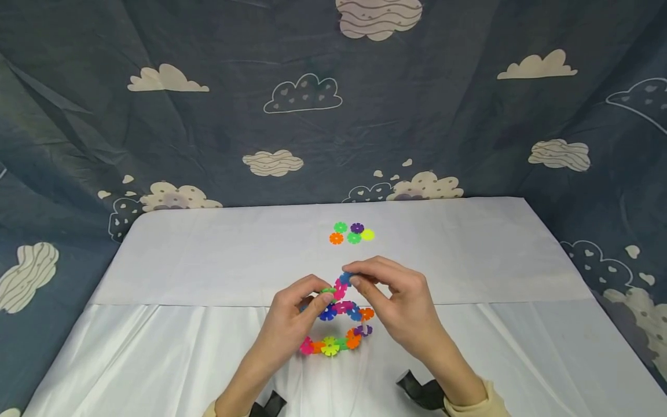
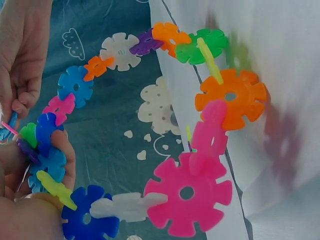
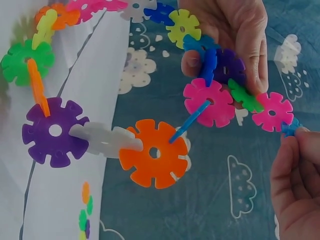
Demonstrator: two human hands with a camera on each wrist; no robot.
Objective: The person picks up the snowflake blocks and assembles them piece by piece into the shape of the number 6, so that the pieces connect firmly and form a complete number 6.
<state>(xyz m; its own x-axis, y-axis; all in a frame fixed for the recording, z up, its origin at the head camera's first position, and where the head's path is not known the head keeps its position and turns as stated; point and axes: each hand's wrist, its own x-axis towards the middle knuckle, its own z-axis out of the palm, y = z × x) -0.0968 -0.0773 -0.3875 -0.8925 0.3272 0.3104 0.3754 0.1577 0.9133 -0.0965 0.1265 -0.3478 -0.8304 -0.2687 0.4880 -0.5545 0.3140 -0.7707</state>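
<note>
A looped chain of colourful slotted flower-shaped plastic discs (image 1: 329, 346) hangs between both hands over the white table. My left hand (image 1: 293, 317) grips the chain where a purple disc (image 3: 230, 67), blue discs and a green disc (image 3: 246, 96) join. From that green disc a short branch runs to a pink disc (image 3: 272, 111). At the branch's end, my right hand (image 1: 403, 301) pinches a small blue disc (image 1: 346, 279) between thumb and fingers, against the pink one. The rest of the loop, with orange (image 3: 154, 153), white and large pink discs (image 2: 187, 192), dangles below the hands.
Several loose discs (image 1: 354, 238), green, orange, purple and yellow, lie in a small group farther back on the white-covered table (image 1: 208, 255). A dark cloud-print cloth (image 1: 234, 133) hangs behind and at the sides. Black straps (image 1: 424, 394) show near both wrists.
</note>
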